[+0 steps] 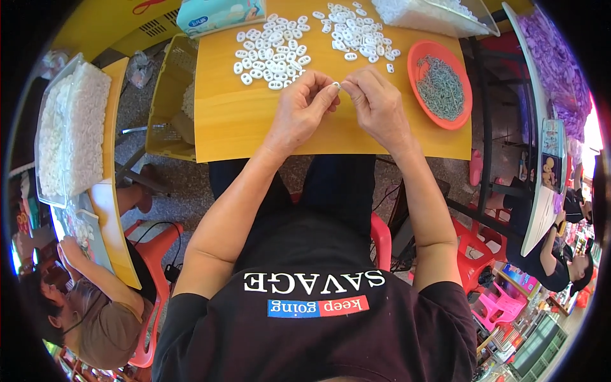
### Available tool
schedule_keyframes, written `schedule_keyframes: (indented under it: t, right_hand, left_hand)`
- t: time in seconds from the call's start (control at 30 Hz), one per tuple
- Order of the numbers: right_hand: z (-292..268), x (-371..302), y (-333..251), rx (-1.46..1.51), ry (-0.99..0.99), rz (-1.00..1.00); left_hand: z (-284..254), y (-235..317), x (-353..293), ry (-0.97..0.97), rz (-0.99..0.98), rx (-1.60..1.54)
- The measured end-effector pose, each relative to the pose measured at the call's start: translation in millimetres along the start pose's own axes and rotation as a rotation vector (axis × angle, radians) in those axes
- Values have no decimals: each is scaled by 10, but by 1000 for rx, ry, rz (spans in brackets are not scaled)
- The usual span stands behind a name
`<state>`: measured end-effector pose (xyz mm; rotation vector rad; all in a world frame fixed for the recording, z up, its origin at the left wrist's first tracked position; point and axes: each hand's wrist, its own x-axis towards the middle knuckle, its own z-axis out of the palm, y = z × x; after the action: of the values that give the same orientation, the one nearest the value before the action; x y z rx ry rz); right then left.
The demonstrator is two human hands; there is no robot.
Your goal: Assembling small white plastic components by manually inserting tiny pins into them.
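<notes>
My left hand [304,109] is closed, pinching a small white plastic piece [336,84] between thumb and finger; most of it is hidden. Right beside it, my right hand [380,107] has its fingertips pressed together near that piece. Whatever it holds is too small to make out. Just beyond my hands lie two loose heaps on the yellow table [235,121]: a left heap [275,54] and a right heap [363,32] of white oval pieces with two holes each. To the right of my right hand is a red plate [454,124] filled with small silvery screws [440,89].
At the table's far edge stand a light-blue tissue pack [219,16] and a clear bin [433,22] of white pieces. A yellow crate [167,137] sits beside the table's left edge. Other people [105,312] sit at tables on the left and right.
</notes>
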<state>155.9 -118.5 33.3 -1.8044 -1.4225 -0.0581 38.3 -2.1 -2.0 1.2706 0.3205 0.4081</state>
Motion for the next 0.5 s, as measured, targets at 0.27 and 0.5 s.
schedule_keyframes:
  t: [0.27,0.5]
  right_hand:
    - [91,-14,-31,-16,29,-15]
    - [171,-84,-10,48,103,140]
  left_hand:
    - [19,12,-7,11,-4,26]
    - [24,6,7,24,-8,31]
